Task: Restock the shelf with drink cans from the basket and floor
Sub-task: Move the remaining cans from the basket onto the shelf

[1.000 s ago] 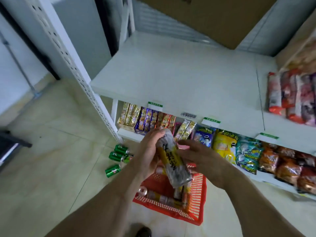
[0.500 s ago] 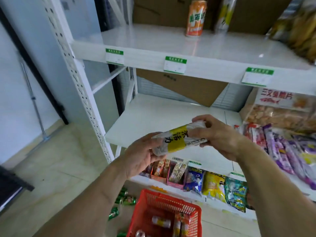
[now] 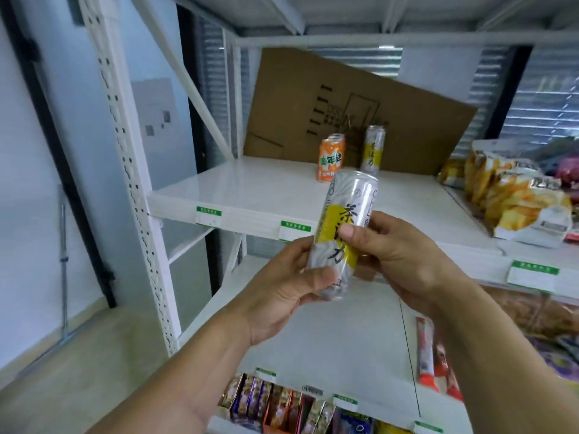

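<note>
Head view: both hands hold one tall silver-and-yellow can (image 3: 343,236) upright in front of the shelf (image 3: 250,189). The left hand (image 3: 288,292) is curled round the can's lower part, thumb across the front; the right hand (image 3: 394,249) is closed on its middle from the other side, thumb pressed on the yellow label. The can is in the air, short of the shelf's front edge and below its level.

On the shelf, well back near a leaning cardboard sheet (image 3: 344,104), stand orange cans (image 3: 331,158) and, just beside them to the right, a matching silver can (image 3: 372,150). Chip bags (image 3: 513,195) fill the right end; the left and front are bare.

The step in hand looks like placing. To do it well, I would lift the can clear of the edge, keep it vertical, and set it down next to its twin with the label facing out. Releasing one hand early should make the reach easier, but the slim can could tip if set down tilted or if it nudges its neighbours.
</note>
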